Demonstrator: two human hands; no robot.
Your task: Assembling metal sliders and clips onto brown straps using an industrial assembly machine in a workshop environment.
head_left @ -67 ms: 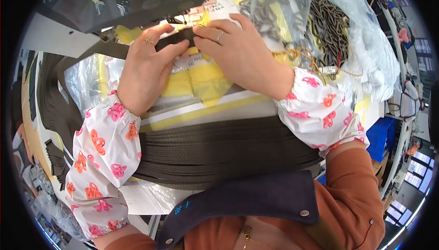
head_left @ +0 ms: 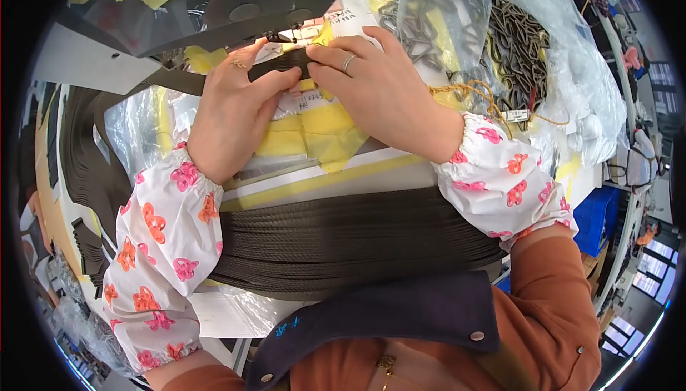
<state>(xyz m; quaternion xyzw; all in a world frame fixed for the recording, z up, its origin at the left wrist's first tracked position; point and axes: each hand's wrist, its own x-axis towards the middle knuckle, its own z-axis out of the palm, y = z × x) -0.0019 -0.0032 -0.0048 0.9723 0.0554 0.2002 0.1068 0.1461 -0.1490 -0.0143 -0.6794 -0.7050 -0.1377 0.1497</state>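
Observation:
A dark olive webbing strap (head_left: 287,63) lies flat under the needle area of a dark sewing machine (head_left: 214,8). My left hand (head_left: 232,119) pinches the strap's near edge with thumb and bent fingers, just left of the needle. Against its right end press the closed fingers of my right hand (head_left: 382,94). The strap's tail (head_left: 171,81) runs out to the left behind my left hand. Yellow tape (head_left: 325,134) covers the machine bed below my fingers. What the right fingertips cover is partly hidden.
A thick stack of dark webbing straps (head_left: 357,237) lies between me and the machine. More webbing (head_left: 82,148) hangs at the left. At the back right, clear plastic bags hold metal triangular rings (head_left: 518,48). An orange cord (head_left: 464,89) lies beside them, and a blue bin (head_left: 597,219) stands at right.
The view has shifted slightly, so the hands and bench appear a little lower. Both hands keep their hold on the strap, with hardly any other change.

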